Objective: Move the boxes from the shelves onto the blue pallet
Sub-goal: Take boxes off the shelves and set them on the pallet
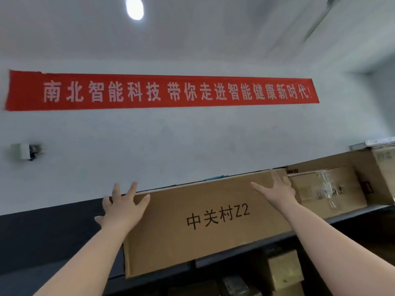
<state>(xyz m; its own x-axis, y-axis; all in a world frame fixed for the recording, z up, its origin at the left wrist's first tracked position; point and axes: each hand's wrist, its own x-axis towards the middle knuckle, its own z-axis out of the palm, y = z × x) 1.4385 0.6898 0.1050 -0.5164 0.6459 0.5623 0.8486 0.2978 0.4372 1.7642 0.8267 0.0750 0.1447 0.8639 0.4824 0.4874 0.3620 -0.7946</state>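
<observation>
A large brown cardboard box [205, 223] with black printed characters sits on the top level of a dark shelf [342, 216], its front overhanging the shelf edge. My left hand [121, 208] is raised at the box's upper left corner, fingers spread, thumb touching the corner. My right hand [277, 191] lies flat on the box's upper right area, fingers spread toward its top edge. Neither hand has closed around the box. The blue pallet is out of view.
More cardboard boxes [327, 189] stand to the right on the same shelf level. Smaller boxes [284, 270] sit on the level below. A red banner [162, 91] hangs on the white wall behind, with a small wall fixture [25, 151] at left.
</observation>
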